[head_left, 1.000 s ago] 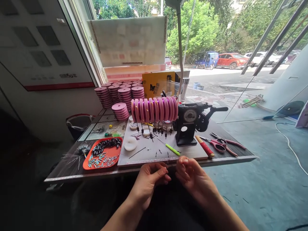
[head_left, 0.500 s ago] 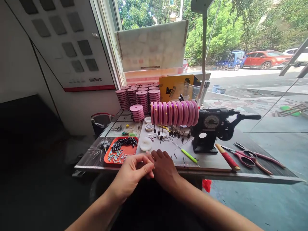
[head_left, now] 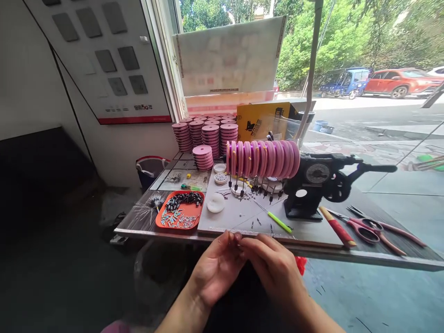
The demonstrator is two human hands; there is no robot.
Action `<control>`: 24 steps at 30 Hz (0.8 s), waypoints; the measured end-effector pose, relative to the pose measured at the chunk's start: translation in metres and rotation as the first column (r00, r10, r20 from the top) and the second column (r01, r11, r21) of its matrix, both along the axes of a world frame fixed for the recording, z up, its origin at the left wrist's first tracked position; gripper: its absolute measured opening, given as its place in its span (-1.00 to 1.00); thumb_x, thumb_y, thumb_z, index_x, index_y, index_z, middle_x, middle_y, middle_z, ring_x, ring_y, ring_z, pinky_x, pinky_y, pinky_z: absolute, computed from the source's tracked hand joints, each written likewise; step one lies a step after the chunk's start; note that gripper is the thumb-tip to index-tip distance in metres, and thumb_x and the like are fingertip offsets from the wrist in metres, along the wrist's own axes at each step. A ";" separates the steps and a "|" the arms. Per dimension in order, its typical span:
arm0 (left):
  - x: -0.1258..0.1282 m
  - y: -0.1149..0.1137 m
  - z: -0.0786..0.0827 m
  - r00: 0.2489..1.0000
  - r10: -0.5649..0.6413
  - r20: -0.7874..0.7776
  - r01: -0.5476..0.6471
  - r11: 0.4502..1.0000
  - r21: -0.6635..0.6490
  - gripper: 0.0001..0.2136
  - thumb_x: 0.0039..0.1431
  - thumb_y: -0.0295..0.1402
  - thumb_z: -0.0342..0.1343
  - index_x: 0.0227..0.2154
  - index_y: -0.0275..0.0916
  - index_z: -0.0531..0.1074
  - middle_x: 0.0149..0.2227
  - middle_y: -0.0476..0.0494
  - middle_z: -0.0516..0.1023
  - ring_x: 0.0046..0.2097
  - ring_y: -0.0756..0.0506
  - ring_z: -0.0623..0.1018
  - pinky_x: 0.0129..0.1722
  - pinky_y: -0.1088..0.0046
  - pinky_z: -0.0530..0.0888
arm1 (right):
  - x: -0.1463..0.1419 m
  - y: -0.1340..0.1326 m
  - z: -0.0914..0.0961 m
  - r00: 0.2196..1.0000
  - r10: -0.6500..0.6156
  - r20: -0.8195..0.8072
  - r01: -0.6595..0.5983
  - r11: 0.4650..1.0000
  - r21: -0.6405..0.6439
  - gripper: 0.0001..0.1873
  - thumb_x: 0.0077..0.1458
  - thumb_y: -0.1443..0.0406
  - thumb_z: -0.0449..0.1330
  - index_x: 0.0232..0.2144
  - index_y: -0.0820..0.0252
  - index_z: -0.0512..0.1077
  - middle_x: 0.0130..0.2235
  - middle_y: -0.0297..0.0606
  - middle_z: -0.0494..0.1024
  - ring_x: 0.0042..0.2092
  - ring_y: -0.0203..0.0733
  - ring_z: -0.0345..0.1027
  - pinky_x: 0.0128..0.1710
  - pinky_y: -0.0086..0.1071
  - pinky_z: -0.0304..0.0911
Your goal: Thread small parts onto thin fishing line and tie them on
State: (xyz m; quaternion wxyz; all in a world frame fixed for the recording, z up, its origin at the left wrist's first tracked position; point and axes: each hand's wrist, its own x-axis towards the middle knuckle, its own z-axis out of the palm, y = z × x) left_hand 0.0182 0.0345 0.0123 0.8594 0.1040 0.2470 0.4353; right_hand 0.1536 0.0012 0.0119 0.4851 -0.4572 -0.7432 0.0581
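My left hand [head_left: 219, 268] is closed in a pinch, palm turned up, at the table's front edge. Against its fingertips, my right hand [head_left: 277, 263] pinches too. What they hold is too small to make out; a faint thin line seems to run up from the fingers. Just beyond lies a white board [head_left: 222, 224] with small dark fittings [head_left: 259, 222] and a green-handled hook tool [head_left: 279, 222]. Behind these, a row of pink foam spools [head_left: 263, 159] sits on a black hand-cranked winder [head_left: 305, 189], weighted ends hanging below.
An orange tray [head_left: 157, 219] at left holds black beads and small blue-green pieces. A white round dish [head_left: 215, 203] is near it. Stacked pink spools [head_left: 203, 158] stand behind, beside a yellow box [head_left: 256, 122]. Scissors [head_left: 367, 231], pliers [head_left: 398, 226] and a red-wrapped stick [head_left: 338, 226] lie at right.
Both hands have drawn back from the board to below the table's edge, and their fingertips now meet. My right hand has turned from knuckles-up to a pinch. The view has shifted slightly.
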 end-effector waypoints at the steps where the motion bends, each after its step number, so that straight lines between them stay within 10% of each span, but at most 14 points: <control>1: 0.001 -0.003 -0.002 0.998 0.015 0.055 -0.012 0.999 -0.047 -0.95 0.00 -0.49 0.22 -0.48 -0.39 0.51 -0.46 -0.08 0.57 -0.36 0.02 0.52 -0.27 0.52 0.44 | 0.000 0.001 -0.001 0.999 -0.025 0.047 0.024 0.999 0.024 -0.73 0.25 0.32 -0.06 -0.31 0.20 0.43 -0.50 -0.28 0.42 -0.49 -0.26 0.32 -0.54 -0.47 0.24; 7: 0.007 -0.007 0.000 0.994 0.109 0.034 -0.100 0.976 -0.192 -0.72 0.20 -0.56 -0.04 -0.55 -0.45 0.51 -0.51 -0.18 0.59 -0.41 0.00 0.56 -0.31 0.52 0.48 | -0.007 0.002 -0.003 0.993 -0.072 0.099 0.064 0.995 0.077 -0.64 0.28 0.32 -0.11 -0.40 0.26 0.44 -0.50 -0.24 0.42 -0.48 -0.27 0.32 -0.50 -0.48 0.27; 12: 0.009 -0.007 -0.001 0.994 0.096 0.043 -0.087 0.981 -0.175 -0.89 0.03 -0.57 0.17 -0.56 -0.44 0.52 -0.51 -0.15 0.60 -0.41 0.01 0.56 -0.32 0.56 0.49 | -0.008 0.002 -0.004 0.987 -0.088 0.131 0.079 0.994 0.076 -0.66 0.26 0.34 -0.10 -0.40 0.26 0.44 -0.50 -0.24 0.41 -0.48 -0.25 0.32 -0.50 -0.46 0.27; 20: 0.016 -0.018 -0.008 0.912 0.339 -0.231 -0.277 0.924 0.264 -0.86 -0.21 -0.40 0.36 -0.54 -0.33 0.54 -0.49 -0.05 0.59 -0.40 0.03 0.52 -0.34 0.62 0.44 | -0.023 -0.004 -0.003 0.991 -0.113 -0.072 0.115 0.993 0.020 -0.85 0.13 0.46 -0.07 -0.33 0.17 0.24 -0.39 -0.29 0.33 -0.48 -0.30 0.31 -0.54 -0.50 0.26; 24: 0.015 -0.023 -0.009 0.882 0.373 -0.289 -0.309 0.919 0.244 -0.82 -0.20 -0.31 0.34 -0.51 -0.29 0.53 -0.52 -0.04 0.56 -0.43 -0.02 0.52 -0.35 0.50 0.45 | -0.036 -0.009 -0.006 0.985 -0.033 -0.169 0.035 0.999 0.009 -0.78 0.05 0.52 -0.10 -0.30 0.16 0.19 -0.29 -0.25 0.31 -0.40 -0.32 0.34 -0.47 -0.52 0.31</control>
